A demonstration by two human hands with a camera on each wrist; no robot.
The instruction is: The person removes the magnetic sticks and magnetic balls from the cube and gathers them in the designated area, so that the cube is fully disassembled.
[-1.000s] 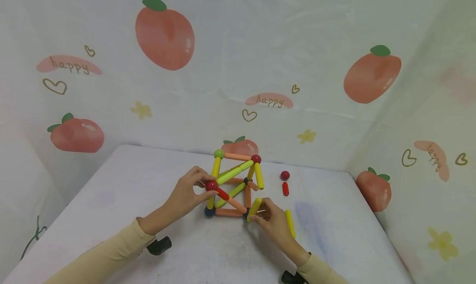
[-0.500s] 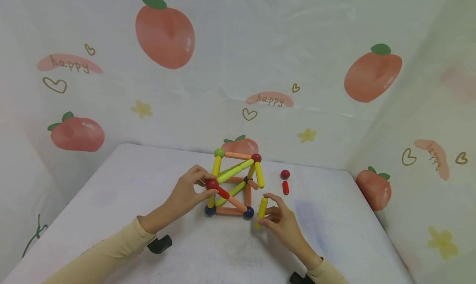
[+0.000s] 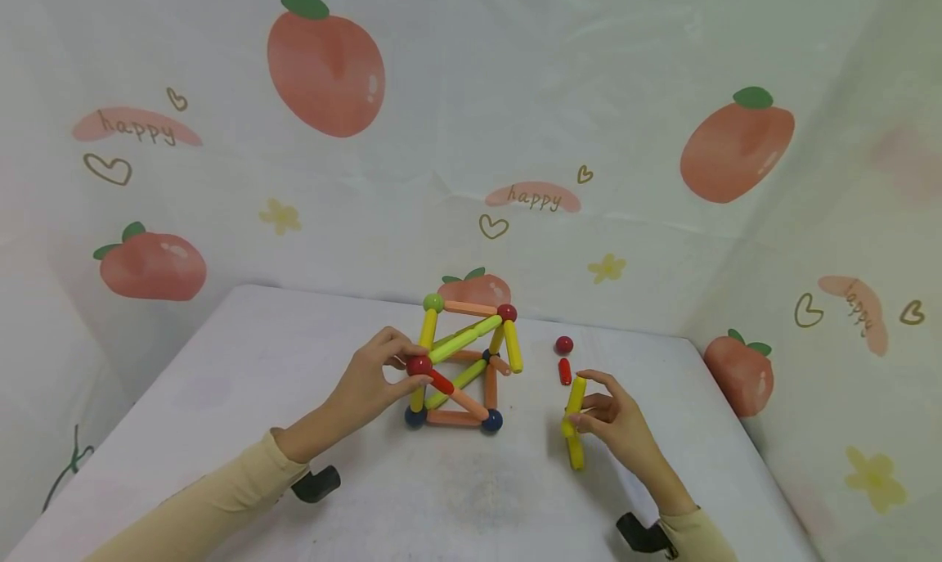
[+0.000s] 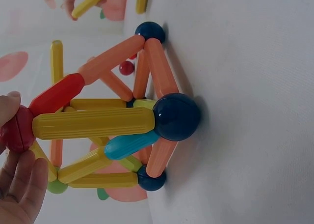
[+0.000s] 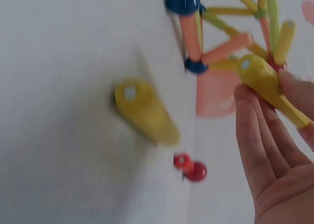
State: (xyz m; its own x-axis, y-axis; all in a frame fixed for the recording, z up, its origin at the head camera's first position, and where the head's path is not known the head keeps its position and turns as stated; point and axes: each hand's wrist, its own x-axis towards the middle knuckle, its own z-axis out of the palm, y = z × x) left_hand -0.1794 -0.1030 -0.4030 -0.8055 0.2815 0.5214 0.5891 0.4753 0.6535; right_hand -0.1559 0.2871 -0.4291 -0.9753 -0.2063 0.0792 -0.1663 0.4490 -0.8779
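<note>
A frame of magnetic rods and balls stands on the white table (image 3: 294, 431), with blue balls (image 4: 177, 117) at its base. My left hand (image 3: 371, 375) pinches a red ball (image 3: 419, 367) at its upper near corner, where a red rod (image 4: 58, 94) and a yellow rod (image 4: 93, 123) join. Away to the right of the frame, my right hand (image 3: 621, 423) holds a yellow rod (image 5: 267, 84) between thumb and fingers, tilted. Another yellow rod (image 5: 147, 113) lies on the table just below that hand; in the head view the held one partly overlaps it.
Behind the right hand lie a loose red ball (image 3: 563, 345) and a short red rod (image 3: 564, 371). One yellow rod (image 3: 513, 348) hangs from the frame's upper right red ball (image 3: 507, 312). A printed cloth (image 3: 412, 202) forms the back wall.
My right hand has moved right with its yellow rod, from the frame's front right blue ball to the loose yellow rod. The left hand keeps its place on the red ball.
</note>
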